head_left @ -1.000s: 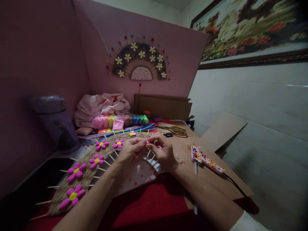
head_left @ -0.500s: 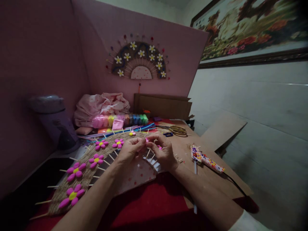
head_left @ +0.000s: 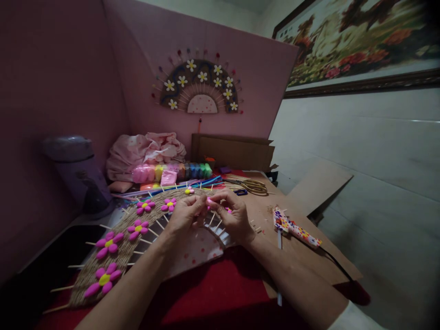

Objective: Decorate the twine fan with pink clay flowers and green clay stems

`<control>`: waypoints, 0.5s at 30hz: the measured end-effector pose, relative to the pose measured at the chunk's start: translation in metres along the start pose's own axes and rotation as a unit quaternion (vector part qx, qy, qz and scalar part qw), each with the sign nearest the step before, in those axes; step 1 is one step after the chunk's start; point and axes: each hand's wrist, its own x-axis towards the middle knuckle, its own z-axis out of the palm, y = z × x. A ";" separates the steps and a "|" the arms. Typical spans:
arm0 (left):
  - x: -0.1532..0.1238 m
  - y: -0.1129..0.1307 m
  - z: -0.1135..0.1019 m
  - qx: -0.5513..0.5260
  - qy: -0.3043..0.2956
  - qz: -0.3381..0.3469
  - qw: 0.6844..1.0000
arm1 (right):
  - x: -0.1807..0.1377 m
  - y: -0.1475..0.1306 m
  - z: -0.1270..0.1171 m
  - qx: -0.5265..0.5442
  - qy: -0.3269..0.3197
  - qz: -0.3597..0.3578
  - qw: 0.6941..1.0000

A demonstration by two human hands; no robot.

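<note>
My left hand [head_left: 189, 211] and my right hand [head_left: 232, 213] meet over the fan-shaped craft piece [head_left: 156, 200]. Between their closed fingertips shows a small bit of pink clay [head_left: 208, 201], pinched from both sides. The piece under my hands has a band of wound twine, thin wooden sticks and a spotted half-round base [head_left: 197, 254]. Pink clay flowers with yellow centres, such as a large flower [head_left: 104, 277], sit along the twine. A paler flower [head_left: 189, 190] is at the top of the arc. My hands and forearms hide the band's right part.
A glue gun in flowered wrapping [head_left: 295, 229] lies on cardboard at the right, its cord trailing. Gold-handled scissors [head_left: 254, 185], a pack of coloured clay [head_left: 172, 172] and pink cloth [head_left: 146, 153] lie behind. A purple bottle [head_left: 80, 178] stands left. A finished fan [head_left: 199, 85] hangs on the pink board.
My fingers have shifted very slightly around the pink clay, and a little more of it shows. Everything else is as it was.
</note>
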 end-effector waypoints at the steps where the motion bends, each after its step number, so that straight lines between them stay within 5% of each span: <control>1: 0.000 0.000 0.000 0.003 0.000 0.001 1.000 | 0.000 0.000 0.000 -0.001 -0.001 -0.001 1.000; 15: 0.003 -0.002 -0.005 0.016 0.001 0.013 1.000 | 0.000 0.001 -0.001 -0.023 -0.003 0.013 1.000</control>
